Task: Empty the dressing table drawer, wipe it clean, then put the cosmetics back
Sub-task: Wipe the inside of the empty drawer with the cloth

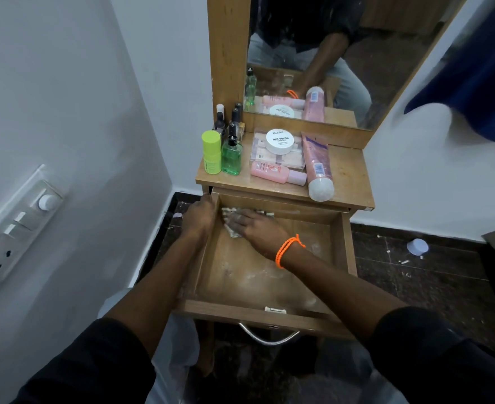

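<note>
Landmark: the pulled-out wooden drawer (269, 275), emptied by us.
Right hand (257, 228): flat on a crumpled pale cloth (231, 220) at the drawer's far-left corner.
Left hand (199, 217): clasping the drawer's left wall.
Cosmetics: white nail-polish jar (279, 140), green bottle (232, 156), pink tube (317, 167) wait above the drawer.
Left: we judge wiping unfinished; dusty smears remain, then restocking.

Both arms reach forward in dark sleeves pushed back above the forearms. The left hand (199, 214) curls its fingers closed, knuckles up. The right hand (255, 228) lies palm down, fingers spread flat, with an orange cord bracelet (287, 249) around its wrist.
</note>
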